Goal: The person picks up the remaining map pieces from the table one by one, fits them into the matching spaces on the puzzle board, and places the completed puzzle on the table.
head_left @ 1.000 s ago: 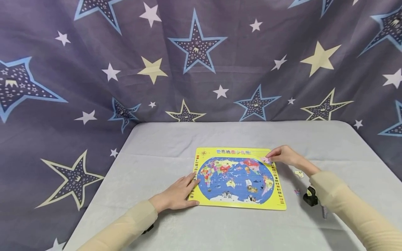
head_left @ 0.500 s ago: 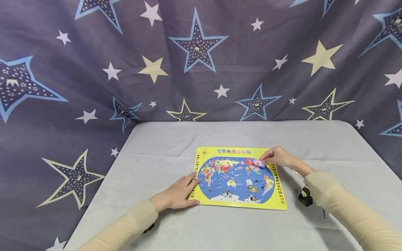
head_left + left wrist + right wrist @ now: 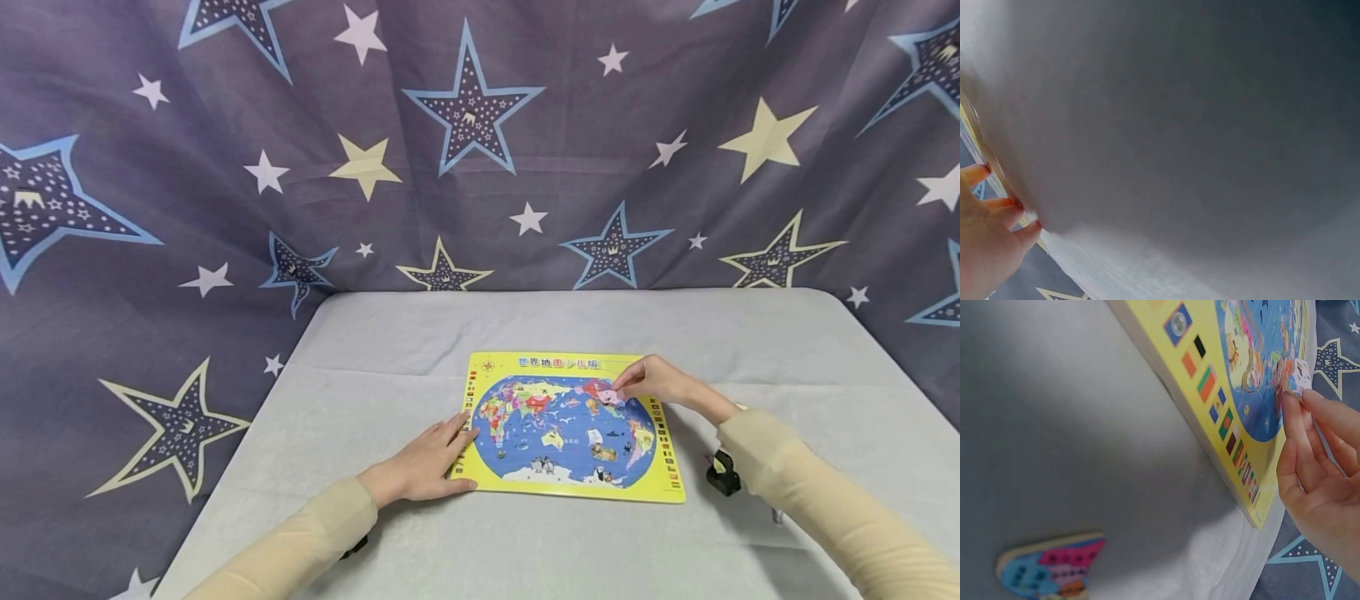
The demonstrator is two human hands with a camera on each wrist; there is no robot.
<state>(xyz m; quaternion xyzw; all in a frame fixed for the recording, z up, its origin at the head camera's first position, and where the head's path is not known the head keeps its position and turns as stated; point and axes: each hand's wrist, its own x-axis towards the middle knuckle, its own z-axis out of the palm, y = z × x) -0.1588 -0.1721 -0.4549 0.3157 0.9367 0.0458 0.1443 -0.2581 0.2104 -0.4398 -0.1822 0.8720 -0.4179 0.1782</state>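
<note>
A yellow-bordered world map board (image 3: 562, 492) lies flat on the grey table. The left hand (image 3: 426, 462) rests with spread fingers on its left edge; in the left wrist view the left hand (image 3: 991, 237) touches that edge with its fingertips. Over the upper right of the map, the right hand (image 3: 660, 380) pinches a pink puzzle piece (image 3: 611, 397). In the right wrist view the right hand (image 3: 1322, 462) holds the pink piece (image 3: 1300, 376) between thumb and finger, tilted above the blue map area.
A blue and pink piece (image 3: 1054, 569) lies on the table right of the board. The grey table (image 3: 390, 358) backs onto a dark curtain (image 3: 525, 133) with stars. A black wrist device (image 3: 723, 473) is below the right sleeve.
The right hand has moved left and slightly down with the pink piece, from the board's upper right corner to over the map. The left hand has stayed in place.
</note>
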